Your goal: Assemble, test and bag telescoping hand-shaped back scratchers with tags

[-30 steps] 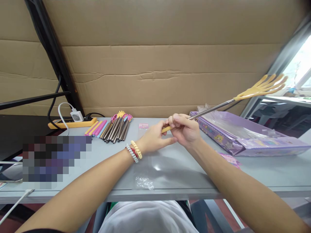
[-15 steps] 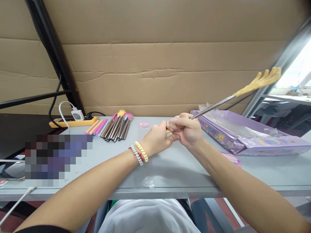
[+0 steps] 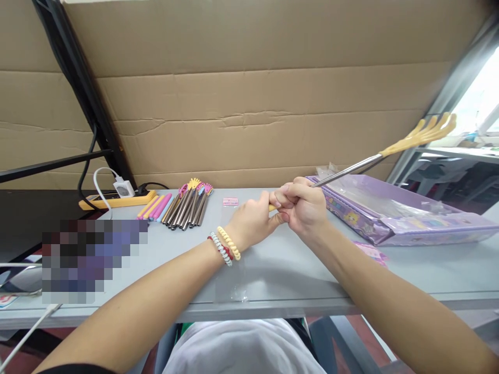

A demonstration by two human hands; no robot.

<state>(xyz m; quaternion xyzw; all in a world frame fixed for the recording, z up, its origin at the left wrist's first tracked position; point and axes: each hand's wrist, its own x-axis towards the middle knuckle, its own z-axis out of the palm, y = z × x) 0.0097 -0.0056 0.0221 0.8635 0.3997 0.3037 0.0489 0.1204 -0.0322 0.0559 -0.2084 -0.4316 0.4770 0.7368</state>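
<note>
Both my hands are closed around a back scratcher (image 3: 346, 171) above the middle of the table. Its yellow hand-shaped head points up and to the right, on a thin metal rod. My left hand (image 3: 251, 221) wraps the yellow handle end, of which only a short bit shows between the hands. My right hand (image 3: 306, 208) grips where handle and rod meet, its fingers touching my left ones. Beneath them a clear plastic bag (image 3: 230, 285) with a pink label (image 3: 230, 201) lies flat. Left of it sit metal rods with small coloured hand heads (image 3: 189, 205) and coloured handles (image 3: 156, 206).
A purple printed box (image 3: 390, 218) with clear plastic in it stands at the right, a pink packet (image 3: 372, 253) in front. At the back left lies a yellow power strip (image 3: 117, 200) with a white plug and cables. Cardboard (image 3: 253, 124) walls the back.
The view has shifted slightly. The back scratcher's head sits a little further right, and both hands keep their grip on it.
</note>
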